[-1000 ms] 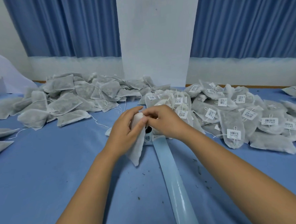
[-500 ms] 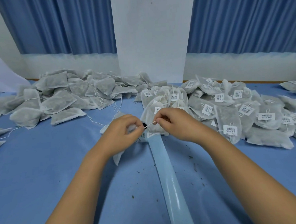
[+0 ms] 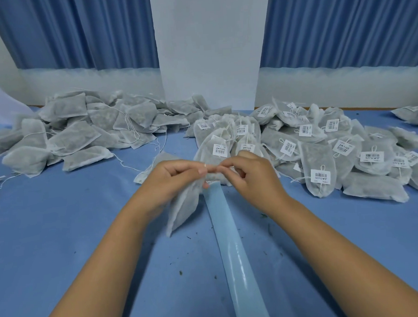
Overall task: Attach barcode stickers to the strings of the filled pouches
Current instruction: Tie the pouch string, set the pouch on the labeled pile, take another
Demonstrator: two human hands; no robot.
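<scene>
My left hand point(image 3: 172, 179) grips a filled white mesh pouch point(image 3: 184, 208) that hangs down from it over the blue table. My right hand point(image 3: 250, 178) meets it fingertip to fingertip and pinches the pouch's thin string between thumb and forefinger. The string itself is barely visible. A glossy pale-blue sticker backing strip point(image 3: 234, 251) runs from under my hands toward me. No loose barcode sticker shows in my fingers.
A heap of pouches without stickers point(image 3: 80, 133) lies at the back left. A heap of pouches with barcode stickers point(image 3: 323, 147) spreads across the back right. A white panel point(image 3: 209, 49) stands behind, blue curtains either side. Dark crumbs dot the table point(image 3: 62, 238).
Both hands have drawn together after pulling the string out sideways. The pouch has swung from beside my left hand to hanging below it.
</scene>
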